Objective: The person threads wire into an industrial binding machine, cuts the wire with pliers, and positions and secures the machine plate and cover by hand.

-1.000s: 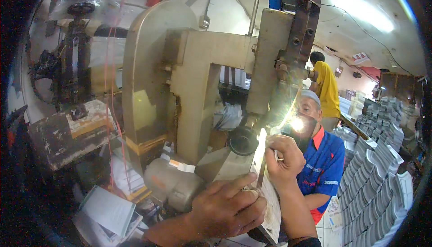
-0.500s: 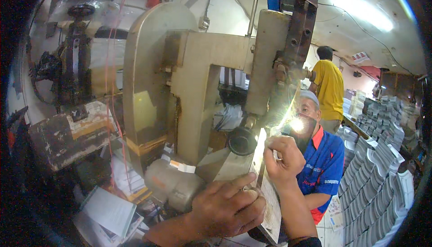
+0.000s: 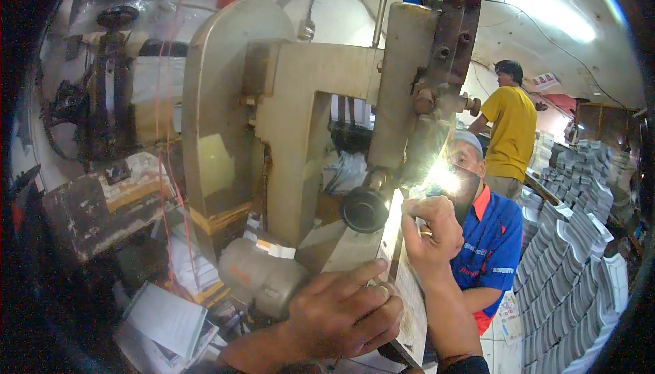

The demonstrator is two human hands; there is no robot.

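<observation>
My right hand (image 3: 434,232) is raised beside the lower head of a tall beige machine (image 3: 290,74), its fingers bent and pinched together. Whatever they hold is hidden by the fingers and the glare. My left hand (image 3: 344,314) lies lower, at the left edge of a narrow pale work plate (image 3: 413,306). Its forefinger stretches onto the plate and the other fingers curl in; what they hold cannot be made out. A bright lamp (image 3: 447,182) shines just above my right hand. A round black knob (image 3: 364,210) sits left of the plate, under the machine's head.
A grey motor (image 3: 263,275) is at my left forearm, with papers (image 3: 164,319) further left. A person in a blue shirt (image 3: 488,244) sits behind the plate; another in a yellow shirt (image 3: 508,128) stands beyond. Stacks of grey-white bundles (image 3: 570,272) fill the right side.
My hands keep nearly the same pose, the right fingers slightly more bent over. The person in yellow has shifted right and turned the head to the left.
</observation>
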